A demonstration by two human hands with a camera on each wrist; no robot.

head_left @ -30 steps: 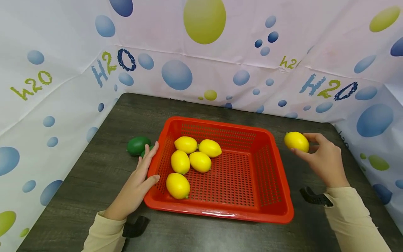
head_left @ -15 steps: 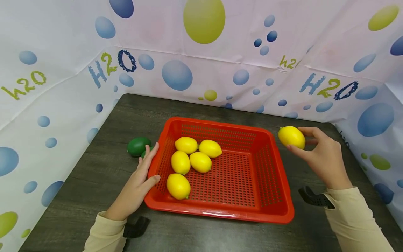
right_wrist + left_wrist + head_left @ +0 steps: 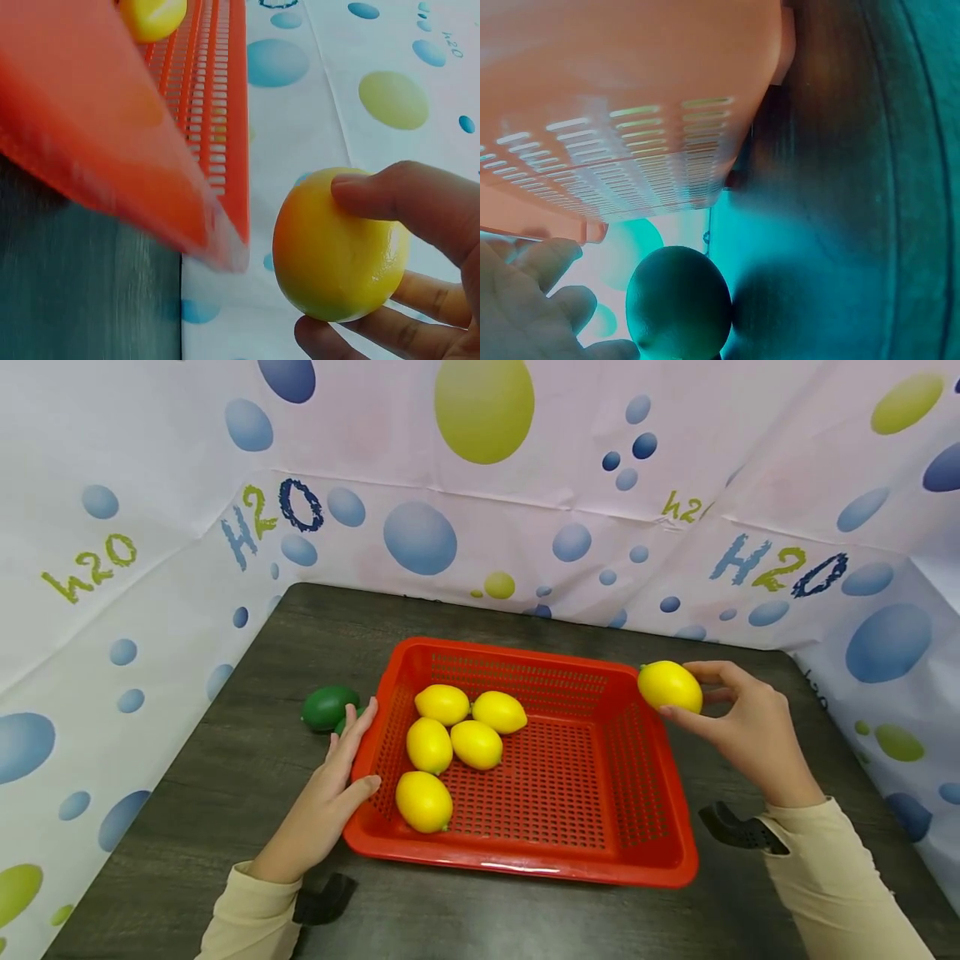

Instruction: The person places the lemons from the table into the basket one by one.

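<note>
A lemon (image 3: 670,687) is pinched between the thumb and fingers of my right hand (image 3: 750,727), held up at the right rim of a red plastic basket (image 3: 570,870). In the right wrist view the same lemon (image 3: 337,247) shows close, beside the basket's edge. Several lemons (image 3: 477,745) lie inside the basket, grouped toward its left side. My left hand (image 3: 322,806) rests on the basket's left rim, fingers straight. Just past its fingertips sit a dark green fruit (image 3: 330,707) and a second green one, mostly hidden by the hand.
The basket stands on a dark wood-grain table (image 3: 210,793). Behind and at both sides hangs a white sheet (image 3: 345,427) printed with bubbles and letters. A black wrist strap (image 3: 742,829) shows near each sleeve.
My right hand has carried the lemon leftward, from beyond the basket to over its right rim. My left hand and the basket have stayed in place.
</note>
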